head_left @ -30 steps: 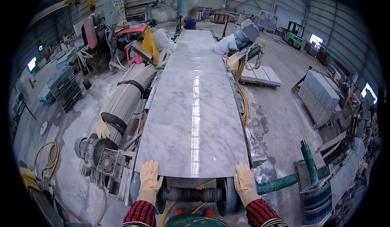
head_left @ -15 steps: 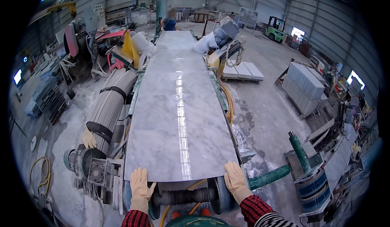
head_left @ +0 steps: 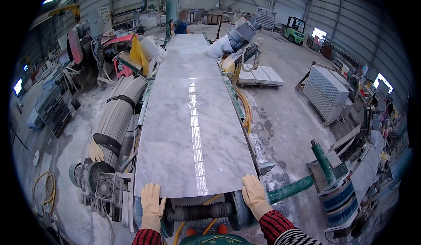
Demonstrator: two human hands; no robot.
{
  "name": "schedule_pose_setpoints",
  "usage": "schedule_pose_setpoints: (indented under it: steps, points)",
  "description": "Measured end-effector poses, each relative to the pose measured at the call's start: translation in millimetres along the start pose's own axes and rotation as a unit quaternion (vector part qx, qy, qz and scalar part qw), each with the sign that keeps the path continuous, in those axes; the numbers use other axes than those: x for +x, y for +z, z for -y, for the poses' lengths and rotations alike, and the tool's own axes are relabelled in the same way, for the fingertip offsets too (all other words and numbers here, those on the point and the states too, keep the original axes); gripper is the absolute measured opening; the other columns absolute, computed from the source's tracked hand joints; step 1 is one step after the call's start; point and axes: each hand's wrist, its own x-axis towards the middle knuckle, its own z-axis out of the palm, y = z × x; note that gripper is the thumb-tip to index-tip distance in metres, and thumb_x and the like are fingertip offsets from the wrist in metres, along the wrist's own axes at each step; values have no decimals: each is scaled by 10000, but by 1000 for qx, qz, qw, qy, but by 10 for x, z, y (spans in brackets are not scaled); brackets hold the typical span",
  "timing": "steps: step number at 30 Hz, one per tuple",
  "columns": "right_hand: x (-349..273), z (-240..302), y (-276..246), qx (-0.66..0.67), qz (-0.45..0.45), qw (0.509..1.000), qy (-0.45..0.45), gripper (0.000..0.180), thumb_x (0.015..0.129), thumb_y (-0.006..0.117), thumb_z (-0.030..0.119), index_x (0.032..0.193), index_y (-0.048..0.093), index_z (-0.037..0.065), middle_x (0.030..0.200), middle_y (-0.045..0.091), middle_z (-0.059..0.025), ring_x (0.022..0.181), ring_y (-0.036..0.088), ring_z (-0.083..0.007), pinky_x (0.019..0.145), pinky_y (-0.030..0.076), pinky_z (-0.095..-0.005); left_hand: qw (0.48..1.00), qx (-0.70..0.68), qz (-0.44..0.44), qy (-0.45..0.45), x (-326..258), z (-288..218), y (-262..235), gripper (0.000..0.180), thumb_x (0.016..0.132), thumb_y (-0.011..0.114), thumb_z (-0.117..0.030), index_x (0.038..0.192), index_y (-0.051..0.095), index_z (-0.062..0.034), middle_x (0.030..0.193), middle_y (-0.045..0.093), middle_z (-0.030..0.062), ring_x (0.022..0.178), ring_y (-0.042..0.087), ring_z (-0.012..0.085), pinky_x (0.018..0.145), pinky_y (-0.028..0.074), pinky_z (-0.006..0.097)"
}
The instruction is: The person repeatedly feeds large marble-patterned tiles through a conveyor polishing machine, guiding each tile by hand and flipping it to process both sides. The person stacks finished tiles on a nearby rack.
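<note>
A long polished white marble slab (head_left: 171,126) with grey veining lies flat on a machine bed and stretches away from me. My left hand (head_left: 151,203), in a cream rubber glove, rests at the slab's near left corner with its fingers stretched forward. At the near right corner, my right hand (head_left: 256,193), gloved alike, lies with fingers extended on the edge. Neither hand is wrapped round anything; the undersides of both are hidden. Just below the slab's near edge shows a dark ribbed roller (head_left: 201,211) of the machine.
At the slab's far end stands a person (head_left: 180,23) in blue. A strapped bundle of pale strips (head_left: 115,122) and a motor (head_left: 83,175) flank the left side. To the right are a green pipe (head_left: 291,190), yellow hoses (head_left: 246,109), stacked slabs (head_left: 326,89) and a green forklift (head_left: 294,31).
Both hands stay at the slab's near corners. The background has shifted very slightly to the left in the picture.
</note>
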Motion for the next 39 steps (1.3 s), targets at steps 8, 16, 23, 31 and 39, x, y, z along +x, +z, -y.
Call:
schedule_pose_setpoints:
  steps: [8,16,23,31,39]
  points:
    - [-19,29,-23,6,6,1000,7,438,969,585,223,1372,572,53,1412,596,-226,1334,526,-442,1169,385,-504,1000,-1,12,-20,-42,9,21,589,954,675,-267,1480,512,-61,1562,453,243,1462,370,470,1231,243,571]
    - [-57,29,-27,0,2,1000,7,425,970,582,221,1362,580,55,1410,599,-221,1332,530,-438,1164,394,-502,1000,-9,17,-19,-59,-21,-39,609,942,693,-293,1480,513,-70,1559,459,237,1459,379,461,1230,249,569]
    - [-72,37,-30,-2,1,1000,6,428,966,584,224,1358,585,54,1398,606,-218,1323,536,-434,1165,393,-502,1000,-5,-1,-20,-90,-18,7,610,926,710,-312,1463,536,-80,1543,486,224,1451,396,451,1226,260,571]
    - [-118,25,-12,-3,5,1000,9,435,967,585,232,1362,588,50,1403,604,-220,1329,533,-432,1172,388,-502,1000,-3,-13,-13,-142,0,47,603,926,708,-316,1457,542,-82,1540,493,220,1450,398,451,1224,264,573]
    - [-156,28,-13,-7,-11,1000,0,436,962,594,231,1358,595,49,1393,611,-220,1317,541,-431,1162,399,-504,1000,3,-10,-10,-177,9,54,615,932,699,-323,1472,527,-84,1553,478,217,1454,392,450,1224,260,576]
